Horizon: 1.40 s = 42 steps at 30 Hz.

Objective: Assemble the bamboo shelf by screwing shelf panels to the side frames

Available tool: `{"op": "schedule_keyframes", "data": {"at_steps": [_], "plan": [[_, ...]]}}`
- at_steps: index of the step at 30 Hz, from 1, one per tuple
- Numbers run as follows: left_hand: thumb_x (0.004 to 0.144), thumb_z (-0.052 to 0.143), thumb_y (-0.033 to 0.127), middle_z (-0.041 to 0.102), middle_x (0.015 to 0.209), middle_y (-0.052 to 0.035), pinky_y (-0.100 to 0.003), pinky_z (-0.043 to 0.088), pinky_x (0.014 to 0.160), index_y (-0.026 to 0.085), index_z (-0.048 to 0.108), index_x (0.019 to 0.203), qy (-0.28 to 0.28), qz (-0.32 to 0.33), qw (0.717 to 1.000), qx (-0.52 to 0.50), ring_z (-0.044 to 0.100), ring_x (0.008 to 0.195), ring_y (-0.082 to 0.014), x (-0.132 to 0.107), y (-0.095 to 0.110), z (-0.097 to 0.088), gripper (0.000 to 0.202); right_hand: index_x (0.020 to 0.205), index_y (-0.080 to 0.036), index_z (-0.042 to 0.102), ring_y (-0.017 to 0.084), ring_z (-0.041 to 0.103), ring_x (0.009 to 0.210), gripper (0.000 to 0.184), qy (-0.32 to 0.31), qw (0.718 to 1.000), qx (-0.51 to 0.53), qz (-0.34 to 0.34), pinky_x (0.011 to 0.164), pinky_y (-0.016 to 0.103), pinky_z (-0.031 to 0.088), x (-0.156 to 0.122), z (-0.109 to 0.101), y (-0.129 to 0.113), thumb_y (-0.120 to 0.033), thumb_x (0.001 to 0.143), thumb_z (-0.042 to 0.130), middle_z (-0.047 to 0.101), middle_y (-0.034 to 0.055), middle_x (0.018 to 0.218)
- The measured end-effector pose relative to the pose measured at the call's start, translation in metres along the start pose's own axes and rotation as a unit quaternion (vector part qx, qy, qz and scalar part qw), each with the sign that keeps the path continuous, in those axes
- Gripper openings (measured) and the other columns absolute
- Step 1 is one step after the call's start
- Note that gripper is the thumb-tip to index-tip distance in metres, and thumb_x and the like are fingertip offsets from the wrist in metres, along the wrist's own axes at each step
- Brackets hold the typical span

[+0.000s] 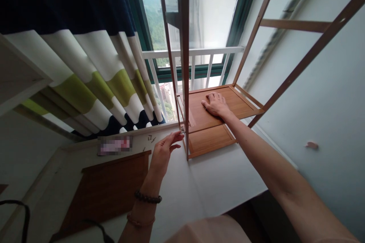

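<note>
A brown wooden shelf rack (186, 64) stands upright on a white surface, with tall side frames and two panels. My right hand (217, 105) lies flat on its upper shelf panel (238, 100), fingers spread. The lower shelf panel (212, 139) sits just beneath. At the rack's near left post, where the upper panel meets it, my left hand (164, 150) has thumb and fingers drawn together in a pinch. A tiny shiny bit shows at its fingertips, too small to name. Dark bracelets circle the left wrist.
A loose brown wooden panel (111, 182) lies left on the white surface (222, 174), near several small screws (151, 138) and a blurred pink packet (115, 146). Behind are a striped curtain (94, 79), a white railing (199, 51) and a window. A wall rises on the right.
</note>
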<state>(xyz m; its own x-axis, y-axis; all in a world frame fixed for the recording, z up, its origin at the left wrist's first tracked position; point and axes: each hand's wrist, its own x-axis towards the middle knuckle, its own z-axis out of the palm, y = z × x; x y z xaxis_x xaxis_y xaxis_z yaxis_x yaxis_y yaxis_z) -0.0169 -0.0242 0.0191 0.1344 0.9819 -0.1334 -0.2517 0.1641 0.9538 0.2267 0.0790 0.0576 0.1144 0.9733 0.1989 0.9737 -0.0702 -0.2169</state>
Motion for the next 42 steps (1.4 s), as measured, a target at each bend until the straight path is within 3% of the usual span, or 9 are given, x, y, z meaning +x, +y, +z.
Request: {"op": "schedule_keyframes", "data": {"at_steps": [4, 9, 13, 19, 27, 31, 35, 38, 42], "plan": [[0.078, 0.058, 0.041, 0.067, 0.106, -0.0116, -0.027, 0.047, 0.069, 0.014, 0.067, 0.101, 0.005, 0.047, 0.997, 0.055, 0.060, 0.099, -0.0222, 0.002, 0.009, 0.008, 0.037, 0.121, -0.018, 0.049, 0.028, 0.039, 0.118, 0.053, 0.002, 1.000, 0.000, 0.000, 0.100, 0.042, 0.029, 0.000, 0.000, 0.000, -0.054, 0.085, 0.033, 0.048, 0.0119, 0.127], [0.076, 0.062, 0.038, 0.065, 0.109, -0.0106, -0.029, 0.045, 0.079, 0.014, 0.052, 0.124, 0.030, 0.063, 0.995, 0.067, 0.056, 0.106, -0.0212, 0.000, 0.015, 0.019, 0.054, 0.121, -0.018, 0.049, 0.028, 0.040, 0.118, 0.054, 0.007, 1.000, 0.001, -0.002, 0.100, 0.042, 0.030, 0.001, 0.001, 0.001, -0.054, 0.084, 0.034, 0.048, 0.0115, 0.127], [0.077, 0.060, 0.036, 0.066, 0.108, -0.0101, -0.030, 0.043, 0.083, 0.014, 0.060, 0.116, 0.024, 0.057, 0.998, -0.007, 0.056, 0.106, -0.0206, 0.001, 0.017, 0.026, 0.045, 0.120, -0.018, 0.049, 0.029, 0.040, 0.118, 0.053, 0.004, 1.000, 0.003, -0.001, 0.100, 0.042, 0.030, 0.000, 0.000, 0.001, -0.054, 0.084, 0.034, 0.048, 0.0116, 0.127], [0.078, 0.060, 0.032, 0.066, 0.107, -0.0058, -0.031, 0.040, 0.092, 0.019, 0.067, 0.100, 0.033, 0.133, 0.991, -0.006, 0.057, 0.103, -0.0180, -0.005, 0.014, 0.035, 0.027, 0.119, -0.019, 0.049, 0.029, 0.039, 0.119, 0.052, -0.006, 1.000, 0.005, 0.005, 0.101, 0.043, 0.029, 0.000, -0.002, 0.001, -0.054, 0.084, 0.034, 0.047, 0.0108, 0.128], [0.080, 0.057, 0.032, 0.060, 0.117, -0.0055, -0.028, 0.044, 0.084, 0.024, 0.065, 0.108, 0.049, 0.165, 0.984, 0.053, 0.053, 0.107, -0.0185, -0.017, -0.005, 0.028, 0.030, 0.120, -0.017, 0.048, 0.031, 0.038, 0.118, 0.053, -0.013, 1.000, -0.002, 0.007, 0.098, 0.046, 0.029, 0.003, 0.002, 0.004, -0.054, 0.085, 0.034, 0.045, 0.0139, 0.128], [0.080, 0.056, 0.030, 0.060, 0.101, -0.0033, -0.023, 0.044, 0.077, 0.024, 0.069, 0.102, 0.070, 0.183, 0.974, 0.111, 0.055, 0.089, -0.0129, -0.022, -0.004, 0.025, 0.026, 0.121, -0.017, 0.046, 0.032, 0.037, 0.119, 0.053, -0.015, 1.000, -0.001, 0.007, 0.098, 0.048, 0.028, 0.003, 0.003, 0.005, -0.054, 0.085, 0.034, 0.044, 0.0148, 0.128], [0.085, 0.049, 0.034, 0.057, 0.076, -0.0018, -0.024, 0.045, 0.067, 0.020, 0.067, 0.100, 0.002, 0.159, 0.987, 0.025, 0.052, 0.071, -0.0115, -0.026, -0.006, 0.025, 0.027, 0.118, -0.017, 0.047, 0.033, 0.037, 0.118, 0.052, -0.005, 1.000, 0.006, 0.001, 0.098, 0.049, 0.028, 0.004, 0.005, 0.007, -0.055, 0.084, 0.035, 0.044, 0.0145, 0.127], [0.084, 0.049, 0.035, 0.055, 0.070, -0.0009, -0.024, 0.045, 0.063, 0.020, 0.065, 0.097, -0.030, 0.137, 0.990, -0.025, 0.054, 0.070, -0.0122, -0.028, -0.008, 0.026, 0.025, 0.118, -0.016, 0.047, 0.033, 0.037, 0.117, 0.052, -0.003, 1.000, 0.007, 0.000, 0.097, 0.050, 0.028, 0.004, 0.007, 0.008, -0.054, 0.085, 0.035, 0.044, 0.0147, 0.126], [0.082, 0.052, 0.038, 0.055, 0.070, -0.0009, -0.024, 0.045, 0.061, 0.021, 0.066, 0.095, -0.018, 0.123, 0.992, -0.024, 0.054, 0.068, -0.0122, -0.030, -0.009, 0.026, 0.026, 0.121, -0.015, 0.045, 0.034, 0.036, 0.117, 0.054, -0.006, 1.000, 0.003, -0.004, 0.096, 0.051, 0.027, 0.004, 0.007, 0.008, -0.054, 0.086, 0.033, 0.042, 0.0157, 0.128]]}}
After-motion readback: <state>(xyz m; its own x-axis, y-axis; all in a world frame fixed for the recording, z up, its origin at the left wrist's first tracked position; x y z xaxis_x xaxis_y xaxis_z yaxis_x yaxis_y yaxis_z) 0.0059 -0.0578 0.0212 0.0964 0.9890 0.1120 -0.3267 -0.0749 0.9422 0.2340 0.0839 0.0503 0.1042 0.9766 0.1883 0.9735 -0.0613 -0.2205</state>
